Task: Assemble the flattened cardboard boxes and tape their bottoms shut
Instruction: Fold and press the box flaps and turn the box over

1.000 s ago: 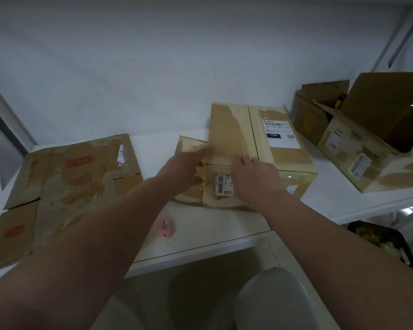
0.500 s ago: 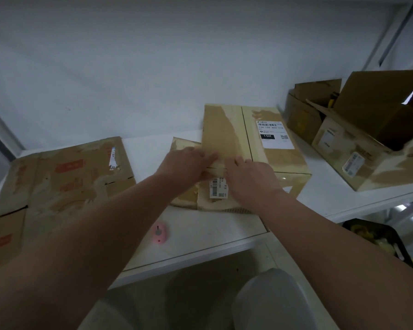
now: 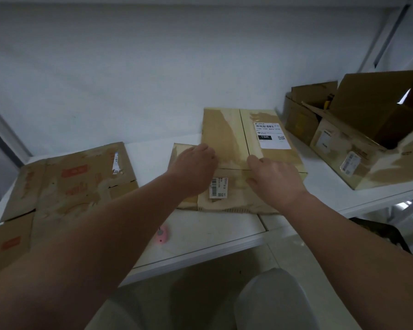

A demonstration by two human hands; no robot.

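The box (image 3: 227, 136) is set on the table (image 3: 212, 232) straight ahead, its long axis running away from the person. Its near edge is pressed by left hand (image 3: 193, 167) and right hand (image 3: 274, 179) alike, each spread flat (nothing is gripped).

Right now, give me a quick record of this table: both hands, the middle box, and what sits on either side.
left hand: laid on the left part of the middle box
right hand: flat on the box's near edge
middle box: top flaps folded shut, white label on top
to its left: flattened cardboard, lying flat
to its right: open boxes, flaps up
table: white, small pink thing near the front edge
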